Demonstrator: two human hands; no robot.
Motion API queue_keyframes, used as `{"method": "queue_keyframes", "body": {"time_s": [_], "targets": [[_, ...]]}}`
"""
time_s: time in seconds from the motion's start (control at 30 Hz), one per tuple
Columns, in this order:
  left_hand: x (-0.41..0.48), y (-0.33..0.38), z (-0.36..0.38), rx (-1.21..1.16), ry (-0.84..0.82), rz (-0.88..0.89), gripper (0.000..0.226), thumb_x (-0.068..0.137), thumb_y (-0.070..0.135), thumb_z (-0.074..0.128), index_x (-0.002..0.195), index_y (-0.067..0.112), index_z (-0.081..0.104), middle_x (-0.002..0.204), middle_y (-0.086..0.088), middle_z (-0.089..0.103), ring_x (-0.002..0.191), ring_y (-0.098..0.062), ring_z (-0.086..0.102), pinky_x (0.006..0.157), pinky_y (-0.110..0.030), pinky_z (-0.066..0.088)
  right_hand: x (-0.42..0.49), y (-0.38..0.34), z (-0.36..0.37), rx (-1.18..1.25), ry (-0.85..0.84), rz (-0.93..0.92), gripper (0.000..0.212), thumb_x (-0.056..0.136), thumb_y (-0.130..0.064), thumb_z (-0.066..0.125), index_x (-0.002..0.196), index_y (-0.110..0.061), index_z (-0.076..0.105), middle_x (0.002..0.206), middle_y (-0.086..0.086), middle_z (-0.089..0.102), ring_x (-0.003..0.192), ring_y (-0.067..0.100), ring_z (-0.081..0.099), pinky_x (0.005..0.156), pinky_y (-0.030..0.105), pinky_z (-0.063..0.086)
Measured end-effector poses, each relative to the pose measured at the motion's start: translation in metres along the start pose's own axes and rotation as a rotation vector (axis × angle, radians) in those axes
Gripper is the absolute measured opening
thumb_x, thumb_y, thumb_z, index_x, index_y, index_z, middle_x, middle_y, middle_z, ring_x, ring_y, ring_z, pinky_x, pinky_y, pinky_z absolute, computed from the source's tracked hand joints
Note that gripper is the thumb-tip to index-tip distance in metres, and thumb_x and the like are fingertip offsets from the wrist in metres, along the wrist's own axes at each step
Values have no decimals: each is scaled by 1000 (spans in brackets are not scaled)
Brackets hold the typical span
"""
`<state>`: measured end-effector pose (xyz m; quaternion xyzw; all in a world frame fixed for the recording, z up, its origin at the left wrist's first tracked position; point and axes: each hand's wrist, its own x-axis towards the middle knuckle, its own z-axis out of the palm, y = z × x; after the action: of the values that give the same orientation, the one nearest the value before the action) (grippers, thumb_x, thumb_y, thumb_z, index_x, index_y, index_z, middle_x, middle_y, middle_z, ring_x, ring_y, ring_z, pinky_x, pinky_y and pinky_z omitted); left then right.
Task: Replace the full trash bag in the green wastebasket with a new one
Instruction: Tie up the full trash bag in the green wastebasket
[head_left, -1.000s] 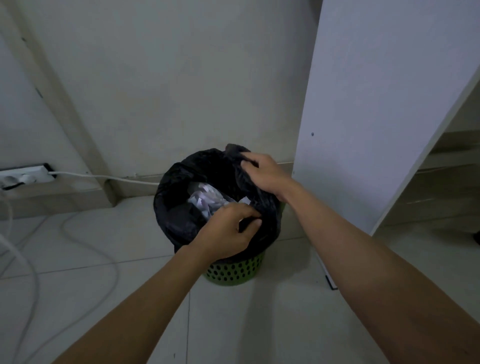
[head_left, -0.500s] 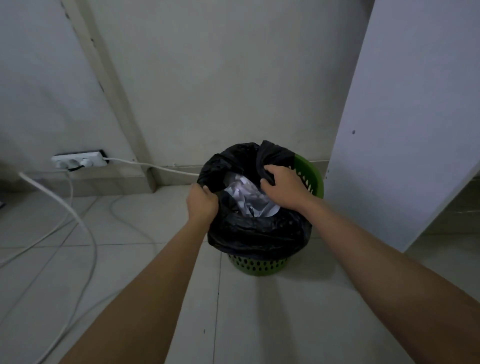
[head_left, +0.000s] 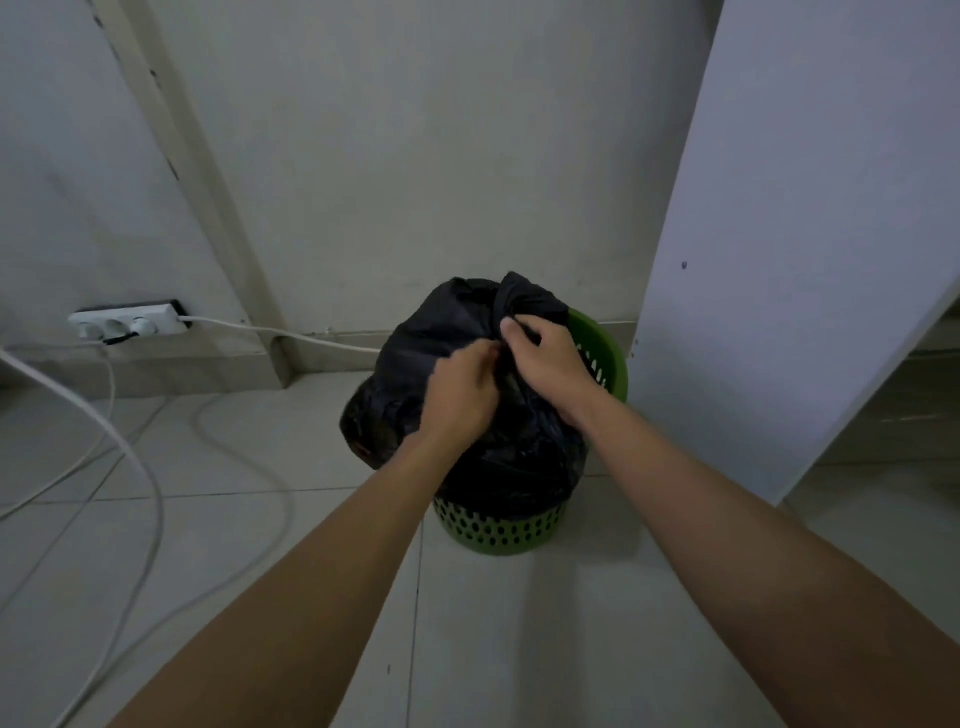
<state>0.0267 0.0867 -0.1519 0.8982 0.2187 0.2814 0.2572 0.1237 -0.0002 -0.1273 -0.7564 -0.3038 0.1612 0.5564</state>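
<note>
A green perforated wastebasket (head_left: 501, 530) stands on the tiled floor near the wall. A black trash bag (head_left: 426, 332) fills it and bulges above its rim, its mouth gathered together so the paper inside is hidden. My left hand (head_left: 460, 397) and my right hand (head_left: 545, 358) meet at the top of the bag, both gripping the bunched plastic. The bag's edge is off the basket's right rim (head_left: 608, 348), which shows bare green.
A white power strip (head_left: 127, 325) lies against the wall at the left, with white cables (head_left: 150, 499) looping over the floor tiles. A tall white furniture panel (head_left: 789, 234) stands close to the basket's right side. The wall is just behind the basket.
The bag's open mouth, with white paper showing, has been pulled together and closed. Both hands moved inward to meet at the top of the bag.
</note>
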Motion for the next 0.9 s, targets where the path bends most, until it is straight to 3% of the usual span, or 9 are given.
{"method": "queue_keyframes", "body": {"time_s": [0.1,0.23,0.4,0.5,0.6,0.67,0.77,0.83,0.9], "targets": [[-5,7,5,-2,-259,128,21,91,15,42,84,2,57,77,-16,64,70,-37,60,60,-45,48,5,-2,-5,165,14,128,42,102,-40,53,137,-17,54,112,-3,61,105,16,59,85,25,47],[2,1,-12,-51,-37,6,14,96,17,51,98,15,65,73,-1,66,60,-12,60,55,-29,44,6,6,-6,94,29,139,72,94,-47,63,154,-22,31,116,-2,57,111,20,56,95,35,47],[8,-32,-26,399,176,-431,53,88,26,59,136,8,49,141,-17,47,131,-37,43,106,-48,34,5,11,-8,-22,11,52,74,93,-37,69,155,-29,30,138,3,48,125,22,50,103,37,46],[3,-49,-27,104,26,-684,54,96,25,56,138,-7,42,133,-24,52,124,-41,51,92,-44,43,4,11,-7,-91,-11,-16,66,96,-23,64,155,-31,35,145,5,47,129,21,48,100,32,45],[-1,-53,-29,-34,178,-635,16,98,9,47,98,-3,58,95,-21,59,100,-41,62,71,-36,38,3,10,-6,-117,-31,-54,58,99,-12,56,152,-30,42,150,1,46,115,11,53,84,16,44],[-2,-42,-32,33,238,-591,23,103,15,43,96,2,61,97,-22,64,97,-40,62,71,-37,39,3,8,-5,-106,-48,-80,57,99,-5,50,150,-31,45,151,-3,48,99,5,62,78,11,48],[2,-19,-30,110,260,-438,33,107,29,36,109,13,64,108,-17,68,106,-41,59,97,-51,43,1,2,-4,-122,-36,-76,50,101,-8,45,147,-29,50,142,-4,56,93,14,68,78,23,56],[5,-5,-23,148,164,-269,31,106,32,38,114,21,65,111,-11,71,113,-37,58,114,-61,26,3,-2,-1,-89,12,-33,38,103,-23,50,140,-23,57,138,-2,59,113,16,63,94,27,52],[5,5,-14,104,23,-76,25,102,34,42,100,28,66,96,-6,72,100,-36,62,108,-60,35,7,-2,1,4,34,55,36,100,-42,54,127,-21,65,129,-2,64,121,18,58,102,35,48]]}}
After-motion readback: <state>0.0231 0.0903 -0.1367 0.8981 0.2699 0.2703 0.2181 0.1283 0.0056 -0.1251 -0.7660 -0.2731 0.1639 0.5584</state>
